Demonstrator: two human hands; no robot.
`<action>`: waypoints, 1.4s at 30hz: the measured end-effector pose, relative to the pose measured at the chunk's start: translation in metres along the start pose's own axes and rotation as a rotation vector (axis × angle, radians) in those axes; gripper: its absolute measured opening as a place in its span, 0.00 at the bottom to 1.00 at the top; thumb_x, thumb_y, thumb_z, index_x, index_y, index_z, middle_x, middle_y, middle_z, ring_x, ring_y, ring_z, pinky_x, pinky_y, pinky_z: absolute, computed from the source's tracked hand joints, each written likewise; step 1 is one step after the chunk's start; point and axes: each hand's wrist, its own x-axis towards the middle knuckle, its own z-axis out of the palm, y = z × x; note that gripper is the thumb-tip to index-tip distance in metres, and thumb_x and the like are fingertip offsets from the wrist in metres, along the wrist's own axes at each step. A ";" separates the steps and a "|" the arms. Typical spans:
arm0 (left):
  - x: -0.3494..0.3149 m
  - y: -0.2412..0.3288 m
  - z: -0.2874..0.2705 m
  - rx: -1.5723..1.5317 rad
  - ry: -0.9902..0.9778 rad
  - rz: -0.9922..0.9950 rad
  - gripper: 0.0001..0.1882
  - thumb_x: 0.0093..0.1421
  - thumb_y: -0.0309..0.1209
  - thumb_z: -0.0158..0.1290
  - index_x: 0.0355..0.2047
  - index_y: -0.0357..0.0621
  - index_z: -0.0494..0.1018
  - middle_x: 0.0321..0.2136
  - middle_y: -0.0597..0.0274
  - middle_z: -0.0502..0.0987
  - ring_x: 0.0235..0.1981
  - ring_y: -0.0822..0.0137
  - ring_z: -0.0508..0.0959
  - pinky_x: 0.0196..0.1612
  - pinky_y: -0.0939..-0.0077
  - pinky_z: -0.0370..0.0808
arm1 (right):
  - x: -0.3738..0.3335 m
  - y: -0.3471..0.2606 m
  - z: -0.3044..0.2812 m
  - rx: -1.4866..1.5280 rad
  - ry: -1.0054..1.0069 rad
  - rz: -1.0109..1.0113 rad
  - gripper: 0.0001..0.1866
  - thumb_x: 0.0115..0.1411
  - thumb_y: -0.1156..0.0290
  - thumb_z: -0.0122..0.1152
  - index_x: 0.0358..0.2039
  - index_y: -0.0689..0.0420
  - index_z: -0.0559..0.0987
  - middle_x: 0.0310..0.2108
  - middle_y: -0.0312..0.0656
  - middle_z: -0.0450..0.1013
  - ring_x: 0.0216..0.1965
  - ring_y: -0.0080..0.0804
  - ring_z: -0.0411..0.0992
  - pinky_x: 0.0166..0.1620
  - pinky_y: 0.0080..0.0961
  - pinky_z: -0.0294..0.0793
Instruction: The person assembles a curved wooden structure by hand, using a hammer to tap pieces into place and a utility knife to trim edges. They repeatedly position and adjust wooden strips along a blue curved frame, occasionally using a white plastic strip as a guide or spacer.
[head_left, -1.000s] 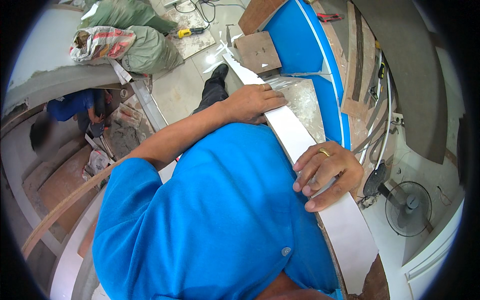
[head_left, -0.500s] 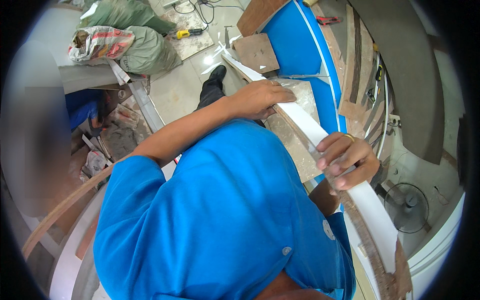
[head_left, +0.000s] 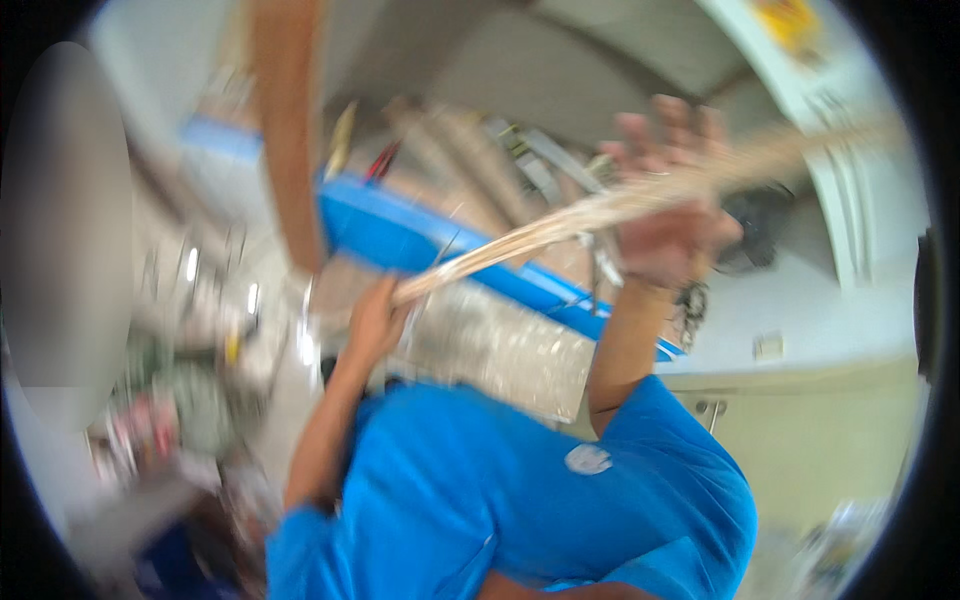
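A long, thin wooden strip (head_left: 520,238) runs slantwise across the middle, smeared by motion, its bare edge toward me. My left hand (head_left: 374,322) is closed round its near left end. On the right, my right hand (head_left: 668,243) is raised against the strip with its fingers spread. The strip crosses in front of the palm, which seems to support or touch it without gripping. The strip's far end blurs out toward the upper right.
A blue-sided bench (head_left: 385,222) stands ahead, with a red cutter (head_left: 382,162) and loose strips on it. A dusty board (head_left: 500,340) lies before me. A brown plank (head_left: 288,130) rises at upper left. A dark fan (head_left: 758,225) is at right; blurred bags (head_left: 190,405) lie lower left.
My view has swung to the right. The strip has turned and risen, its bare edge now facing me instead of its white face. My right hand's fingers have opened from around it.
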 end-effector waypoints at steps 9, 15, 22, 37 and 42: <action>0.048 -0.020 0.008 0.128 -0.035 0.001 0.17 0.55 0.35 0.61 0.40 0.39 0.73 0.31 0.42 0.77 0.33 0.40 0.77 0.36 0.53 0.73 | 0.075 0.020 0.018 -0.732 0.398 -0.244 0.48 0.58 0.61 0.65 0.68 0.61 0.44 0.59 0.53 0.58 0.57 0.38 0.63 0.56 0.34 0.68; 0.059 -0.016 0.019 0.121 -0.144 0.179 0.25 0.54 0.35 0.62 0.49 0.37 0.71 0.43 0.43 0.77 0.40 0.42 0.78 0.43 0.56 0.75 | 0.097 0.031 -0.005 -0.777 0.532 -0.213 0.42 0.60 0.67 0.61 0.68 0.60 0.49 0.58 0.49 0.60 0.50 0.30 0.67 0.46 0.25 0.73; 0.082 -0.052 0.012 -0.240 -0.352 0.165 0.36 0.53 0.41 0.64 0.57 0.34 0.66 0.45 0.42 0.75 0.47 0.55 0.77 0.47 0.65 0.76 | 0.099 0.040 -0.009 -0.481 0.460 -0.162 0.30 0.67 0.52 0.50 0.63 0.55 0.60 0.59 0.45 0.63 0.45 0.31 0.72 0.42 0.28 0.79; 0.093 -0.032 0.009 0.168 -0.218 0.283 0.37 0.41 0.52 0.69 0.39 0.35 0.69 0.33 0.44 0.76 0.33 0.45 0.78 0.35 0.56 0.76 | 0.104 0.037 -0.030 -0.057 0.237 -0.130 0.37 0.66 0.38 0.35 0.60 0.58 0.64 0.54 0.50 0.68 0.42 0.36 0.75 0.42 0.33 0.81; 0.091 -0.038 0.009 0.157 -0.186 0.321 0.36 0.41 0.53 0.69 0.36 0.35 0.68 0.30 0.45 0.76 0.31 0.44 0.78 0.32 0.56 0.76 | 0.104 0.041 -0.034 -0.047 0.198 -0.145 0.38 0.66 0.37 0.34 0.60 0.58 0.63 0.54 0.52 0.68 0.42 0.37 0.76 0.41 0.33 0.81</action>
